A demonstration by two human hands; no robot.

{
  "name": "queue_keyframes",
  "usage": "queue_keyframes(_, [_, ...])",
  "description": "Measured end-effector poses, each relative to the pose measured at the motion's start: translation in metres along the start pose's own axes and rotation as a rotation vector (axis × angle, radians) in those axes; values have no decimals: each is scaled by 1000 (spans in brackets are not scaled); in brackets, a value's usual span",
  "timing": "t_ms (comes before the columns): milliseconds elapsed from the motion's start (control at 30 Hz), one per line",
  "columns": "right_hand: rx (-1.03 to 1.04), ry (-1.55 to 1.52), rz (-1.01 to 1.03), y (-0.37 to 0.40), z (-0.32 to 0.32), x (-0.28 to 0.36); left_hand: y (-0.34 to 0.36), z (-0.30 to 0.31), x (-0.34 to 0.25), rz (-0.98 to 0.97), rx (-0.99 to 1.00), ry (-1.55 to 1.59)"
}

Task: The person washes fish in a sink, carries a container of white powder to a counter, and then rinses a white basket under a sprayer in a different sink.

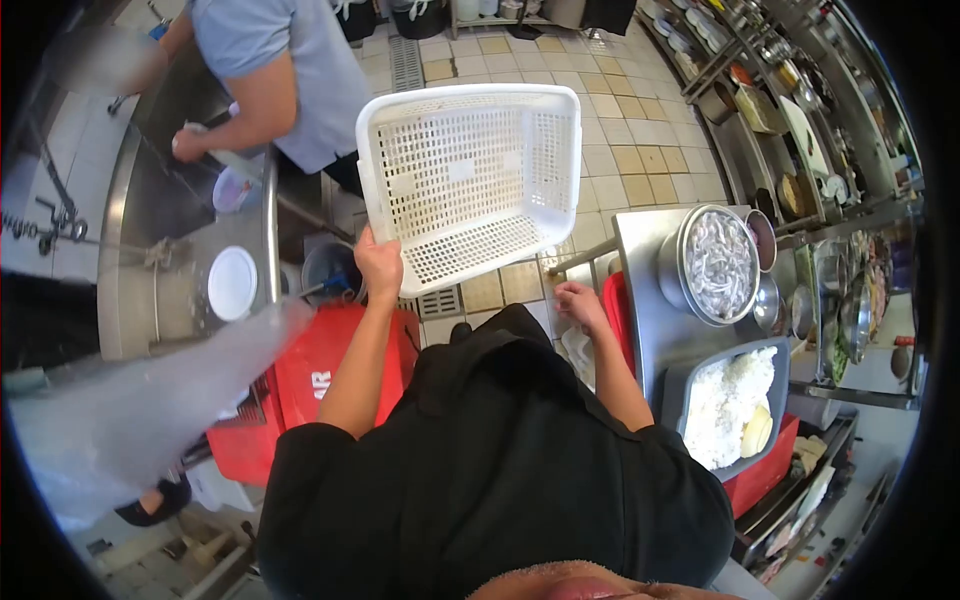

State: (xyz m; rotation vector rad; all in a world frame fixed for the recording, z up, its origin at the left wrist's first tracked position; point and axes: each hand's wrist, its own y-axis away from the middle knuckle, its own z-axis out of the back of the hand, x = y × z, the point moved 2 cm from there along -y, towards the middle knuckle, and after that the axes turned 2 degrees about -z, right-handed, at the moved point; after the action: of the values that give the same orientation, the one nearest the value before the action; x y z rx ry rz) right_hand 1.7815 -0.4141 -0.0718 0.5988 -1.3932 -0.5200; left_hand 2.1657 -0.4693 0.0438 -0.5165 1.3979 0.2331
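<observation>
My left hand [379, 264] is closed on the lower left rim of a white perforated plastic basket [548, 160]. The basket is tilted on its side in front of me, its hollow turned toward me, with nothing inside. My right hand [580, 304] hangs apart from the basket, fingers loosely bent and holding nothing that I can see. It is close to the left edge of a steel table [645, 245], by a red plastic item [617, 315].
On the steel table stand a metal pot [720, 265] of greyish pieces and a grey tub [735, 405] of white shreds. A co-worker [290, 80] works at the steel sink [180, 290] on the left. Red boxes [330, 355] stand beside me; stocked shelves [790, 130] line the right.
</observation>
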Motion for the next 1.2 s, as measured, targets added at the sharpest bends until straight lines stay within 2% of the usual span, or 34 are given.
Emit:
queue_keyframes(100, [-6, -85, 19, -17, -8, 38, -33, -34, 4, 26, 42, 55])
queue_keyframes(167, [41, -91, 123, -40, -9, 77, -58, -58, 9, 40, 75, 121])
queue_keyframes(333, [84, -161, 375, -99, -14, 210, -112, -119, 2, 99, 114, 125])
queue_keyframes(467, [110, -194, 484, -152, -10, 306, -152, -161, -13, 85, 139, 98])
queue_keyframes(567, [153, -172, 533, -185, -14, 366, -174, -185, -23, 47, 150, 95])
queue_keyframes(733, [219, -153, 546, -248, -31, 439, -209, -225, -27, 90, 165, 106])
queue_keyframes(833, [130, -96, 551, -289, -44, 465, -236, -243, -14, 63, 195, 49])
queue_keyframes(1033, [-167, 322, 762, -345, -74, 499, -287, -270, 1, 94, 292, 61])
queue_keyframes(1100, [-210, 536, 801, -358, -82, 513, -310, -280, 5, 110, 291, 180])
queue_keyframes(1200, [-219, 700, 816, -371, -86, 531, -335, -286, 14, 112, 266, 41])
